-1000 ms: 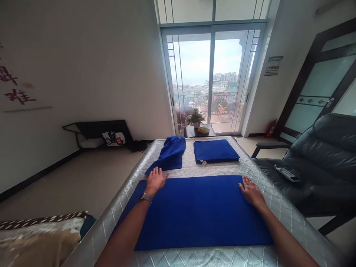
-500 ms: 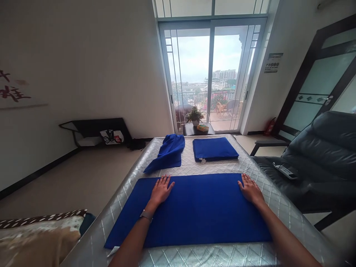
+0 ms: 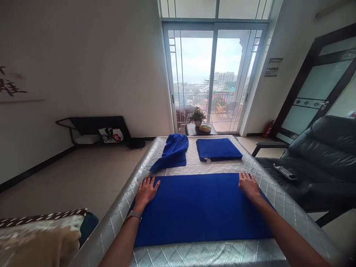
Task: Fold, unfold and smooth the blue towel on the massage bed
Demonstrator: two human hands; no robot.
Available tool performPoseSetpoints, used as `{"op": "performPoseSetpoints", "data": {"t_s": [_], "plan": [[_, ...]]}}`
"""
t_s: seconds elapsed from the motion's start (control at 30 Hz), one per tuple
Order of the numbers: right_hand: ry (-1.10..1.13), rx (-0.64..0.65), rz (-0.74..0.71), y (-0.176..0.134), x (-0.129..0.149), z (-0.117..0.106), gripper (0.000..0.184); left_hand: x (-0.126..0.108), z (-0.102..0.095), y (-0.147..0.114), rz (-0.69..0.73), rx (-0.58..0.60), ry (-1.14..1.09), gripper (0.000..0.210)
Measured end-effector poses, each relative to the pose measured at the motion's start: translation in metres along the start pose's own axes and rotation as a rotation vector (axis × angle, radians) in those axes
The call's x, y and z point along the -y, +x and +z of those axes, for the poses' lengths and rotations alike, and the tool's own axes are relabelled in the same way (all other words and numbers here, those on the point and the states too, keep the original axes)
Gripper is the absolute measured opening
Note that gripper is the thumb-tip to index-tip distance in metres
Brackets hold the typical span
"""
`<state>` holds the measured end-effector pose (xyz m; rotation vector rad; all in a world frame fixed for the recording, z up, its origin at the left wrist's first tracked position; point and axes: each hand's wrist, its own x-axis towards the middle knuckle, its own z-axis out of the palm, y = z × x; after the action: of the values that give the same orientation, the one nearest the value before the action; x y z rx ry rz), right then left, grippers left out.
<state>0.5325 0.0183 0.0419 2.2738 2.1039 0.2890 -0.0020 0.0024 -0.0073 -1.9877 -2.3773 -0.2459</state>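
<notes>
The left hand (image 3: 147,193) lies palm down at the far left corner of the spread blue cloth (image 3: 194,207), its grip open, the fingers spread and the thumb held out to the side. The right hand (image 3: 248,184) rests palm down at the far right corner of the same cloth, fingertips at its far edge; those fingers look slightly bent, and I cannot tell whether this grip has closed on any fabric. The spread cloth lies flat between the two grips and runs back toward the wearer on a silver quilted surface (image 3: 194,256). A grey band (image 3: 135,214) circles the left wrist, just behind that grip. Just beyond the left grip lies a crumpled blue cloth (image 3: 174,151), its near end close to the fingertips. Ahead of the right grip and a little to its left sits a folded blue cloth (image 3: 218,148), a white tag (image 3: 207,160) showing at its near edge. Well to the right of the right grip, a white device (image 3: 286,172) lies on a dark armchair (image 3: 325,155). Far ahead, between the grips, stands a potted plant (image 3: 197,116).
</notes>
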Motion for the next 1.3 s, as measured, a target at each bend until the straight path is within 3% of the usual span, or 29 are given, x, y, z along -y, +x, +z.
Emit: {"op": "performPoseSetpoints", "data": {"t_s": [0.1, 0.27, 0.37, 0.43, 0.57, 0.83, 0.93, 1.03, 1.1, 1.17, 1.3], "plan": [[0.15, -0.063, -0.198, -0.013, 0.057, -0.022, 0.056, 0.0, 0.001, 0.0, 0.001, -0.032, -0.01, 0.074], [0.468, 0.036, -0.424, -0.036, 0.154, -0.042, 0.062, -0.002, -0.002, -0.001, -0.006, -0.036, -0.011, 0.071], [0.515, 0.104, -0.485, -0.04, 0.186, -0.037, 0.066, -0.002, -0.004, -0.001, -0.004, -0.028, -0.01, 0.07], [0.488, 0.146, -0.452, -0.037, 0.187, -0.027, 0.068, -0.002, -0.003, -0.001, -0.002, -0.025, -0.013, 0.069], [0.403, 0.166, -0.325, -0.024, 0.14, -0.004, 0.071, 0.001, -0.001, 0.001, 0.001, -0.029, 0.004, 0.069], [0.191, 0.139, 0.038, -0.001, -0.038, 0.038, 0.071, 0.003, 0.003, 0.0, 0.003, -0.039, 0.036, 0.069], [0.187, 0.1, 0.072, 0.004, -0.065, 0.054, 0.072, 0.006, -0.003, 0.004, 0.022, 0.024, 0.077, 0.072], [0.192, 0.072, 0.078, 0.005, -0.065, 0.061, 0.072, -0.003, -0.015, 0.012, -0.011, 0.11, 0.122, 0.078], [0.207, 0.06, 0.082, 0.004, -0.061, 0.061, 0.073, -0.026, -0.022, 0.016, -0.057, 0.086, 0.14, 0.082], [0.228, 0.056, 0.082, 0.003, -0.059, 0.059, 0.073, -0.066, -0.024, 0.014, -0.007, 0.029, 0.124, 0.081], [0.262, 0.049, 0.085, 0.001, -0.059, 0.053, 0.071, -0.164, -0.015, -0.013, 0.339, 0.003, -0.035, 0.069]]}}
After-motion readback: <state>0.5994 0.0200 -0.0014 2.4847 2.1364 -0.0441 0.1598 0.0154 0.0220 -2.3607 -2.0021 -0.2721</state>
